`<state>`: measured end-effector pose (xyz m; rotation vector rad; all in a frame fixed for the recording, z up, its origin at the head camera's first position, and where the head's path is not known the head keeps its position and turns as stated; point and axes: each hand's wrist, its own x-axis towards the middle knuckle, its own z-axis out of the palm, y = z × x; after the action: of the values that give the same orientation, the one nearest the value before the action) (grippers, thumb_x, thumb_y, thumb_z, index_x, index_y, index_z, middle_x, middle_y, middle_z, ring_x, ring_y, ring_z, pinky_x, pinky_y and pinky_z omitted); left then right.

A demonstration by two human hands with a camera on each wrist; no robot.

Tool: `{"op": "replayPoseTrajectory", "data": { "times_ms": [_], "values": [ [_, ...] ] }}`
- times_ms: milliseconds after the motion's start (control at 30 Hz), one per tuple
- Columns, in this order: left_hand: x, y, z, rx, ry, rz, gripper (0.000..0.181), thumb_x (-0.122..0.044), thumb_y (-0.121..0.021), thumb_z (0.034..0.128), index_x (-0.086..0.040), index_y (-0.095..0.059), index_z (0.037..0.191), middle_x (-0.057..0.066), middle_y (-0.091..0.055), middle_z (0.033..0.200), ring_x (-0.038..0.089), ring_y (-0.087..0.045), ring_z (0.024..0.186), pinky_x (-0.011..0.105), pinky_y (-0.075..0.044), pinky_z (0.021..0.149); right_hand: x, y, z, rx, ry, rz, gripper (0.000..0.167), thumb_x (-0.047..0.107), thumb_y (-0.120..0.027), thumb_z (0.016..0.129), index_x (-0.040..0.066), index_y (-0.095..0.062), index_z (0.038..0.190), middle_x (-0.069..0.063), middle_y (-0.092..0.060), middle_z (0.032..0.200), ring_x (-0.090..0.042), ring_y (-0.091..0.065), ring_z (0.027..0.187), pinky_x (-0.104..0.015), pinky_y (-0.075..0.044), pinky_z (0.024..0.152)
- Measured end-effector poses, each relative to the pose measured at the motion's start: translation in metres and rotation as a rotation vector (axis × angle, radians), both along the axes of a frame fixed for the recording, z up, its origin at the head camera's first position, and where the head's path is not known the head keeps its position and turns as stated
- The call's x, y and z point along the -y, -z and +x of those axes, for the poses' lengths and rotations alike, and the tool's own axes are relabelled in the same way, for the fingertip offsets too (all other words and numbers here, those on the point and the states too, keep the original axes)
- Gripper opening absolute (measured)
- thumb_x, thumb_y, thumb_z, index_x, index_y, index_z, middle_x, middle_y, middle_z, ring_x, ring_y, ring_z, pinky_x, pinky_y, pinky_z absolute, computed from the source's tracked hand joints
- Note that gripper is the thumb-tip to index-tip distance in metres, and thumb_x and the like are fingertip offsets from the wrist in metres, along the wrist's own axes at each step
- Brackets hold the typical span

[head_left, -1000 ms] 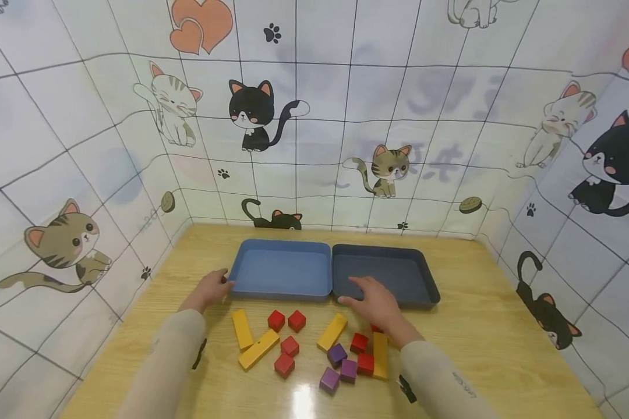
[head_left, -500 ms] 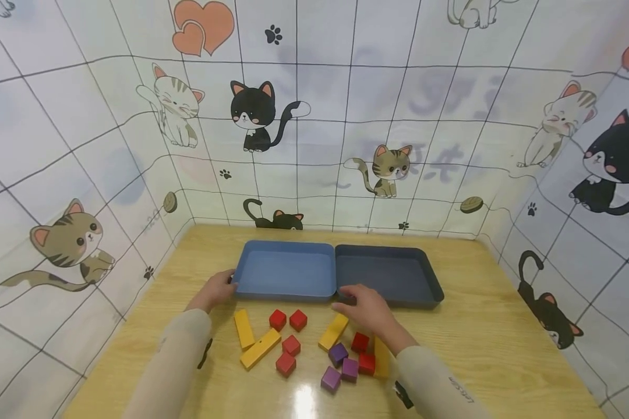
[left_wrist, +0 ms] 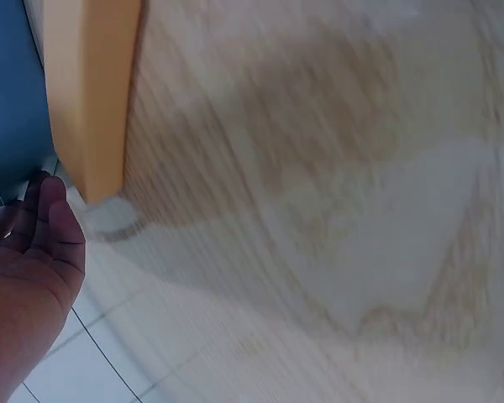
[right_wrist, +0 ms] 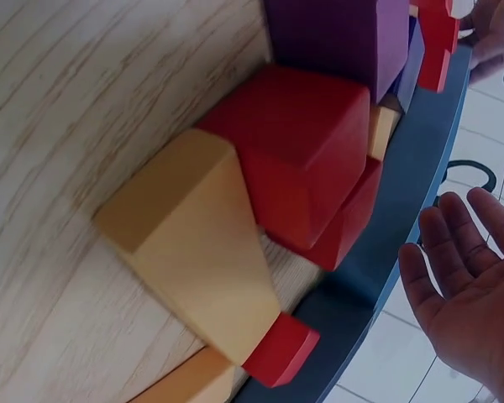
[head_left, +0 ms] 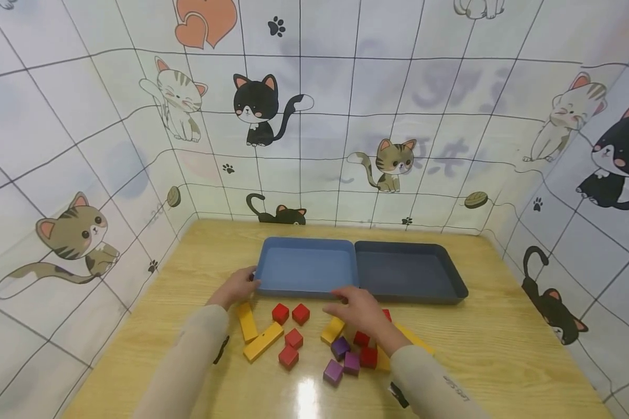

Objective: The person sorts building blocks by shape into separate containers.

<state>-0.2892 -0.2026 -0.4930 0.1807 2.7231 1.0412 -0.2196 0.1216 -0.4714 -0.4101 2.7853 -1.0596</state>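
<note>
In the head view my left hand touches the left side of the blue tray, thumb near its front corner. The fingers are loosely bent in the left wrist view, beside a yellow block. Against the blue tray's right side stands a dark grey tray. My right hand hovers by the trays' front edges where they meet, above a yellow block. The right wrist view shows this hand with fingers spread and nothing in them.
Several red cubes, purple cubes and long yellow blocks lie in front of the trays on the wooden table. Another yellow block lies partly behind the right forearm. A cat-patterned cloth wall surrounds the table.
Both trays have slid to the right, with my left hand moving along at the blue tray's side. My right hand has shifted slightly left and the view has tilted a little.
</note>
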Motion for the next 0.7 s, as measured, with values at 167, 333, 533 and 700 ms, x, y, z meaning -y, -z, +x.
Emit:
{"op": "replayPoseTrajectory", "data": {
  "times_ms": [167, 333, 533, 700],
  "values": [
    [-0.011, -0.001, 0.002, 0.015, 0.005, 0.000, 0.052, -0.016, -0.051, 0.1022, 0.007, -0.039, 0.147, 0.029, -0.047, 0.142, 0.042, -0.044, 0.132, 0.056, -0.032, 0.110, 0.007, -0.003, 0.003, 0.011, -0.054, 0.007, 0.052, 0.044, -0.070, 0.090, 0.010, -0.066, 0.130, -0.007, -0.065, 0.122, -0.028, -0.060, 0.109, -0.047, -0.050, 0.090],
    [-0.012, 0.000, 0.003, 0.037, -0.019, 0.034, 0.052, -0.015, -0.052, 0.1016, 0.007, -0.039, 0.147, 0.028, -0.048, 0.141, 0.041, -0.045, 0.131, 0.055, -0.033, 0.110, 0.018, -0.004, 0.004, 0.019, -0.100, -0.012, 0.051, 0.042, -0.071, 0.090, 0.008, -0.066, 0.128, -0.010, -0.066, 0.120, -0.029, -0.060, 0.106, -0.046, -0.051, 0.087],
    [-0.010, 0.002, 0.002, 0.058, -0.012, 0.088, 0.053, -0.014, -0.054, 0.1006, 0.007, -0.039, 0.147, 0.029, -0.048, 0.140, 0.041, -0.046, 0.130, 0.054, -0.036, 0.108, 0.031, 0.004, 0.005, 0.033, -0.124, -0.005, 0.052, 0.040, -0.072, 0.090, 0.006, -0.066, 0.128, -0.009, -0.066, 0.117, -0.027, -0.061, 0.102, -0.043, -0.052, 0.084],
    [-0.011, 0.003, 0.002, 0.053, -0.003, 0.114, 0.053, -0.012, -0.054, 0.0998, 0.006, -0.040, 0.147, 0.028, -0.049, 0.139, 0.040, -0.047, 0.128, 0.053, -0.038, 0.107, 0.041, 0.010, 0.006, 0.038, -0.097, -0.004, 0.053, 0.039, -0.074, 0.088, 0.005, -0.066, 0.128, -0.011, -0.066, 0.119, -0.027, -0.061, 0.100, -0.044, -0.052, 0.083]
  ]
}}
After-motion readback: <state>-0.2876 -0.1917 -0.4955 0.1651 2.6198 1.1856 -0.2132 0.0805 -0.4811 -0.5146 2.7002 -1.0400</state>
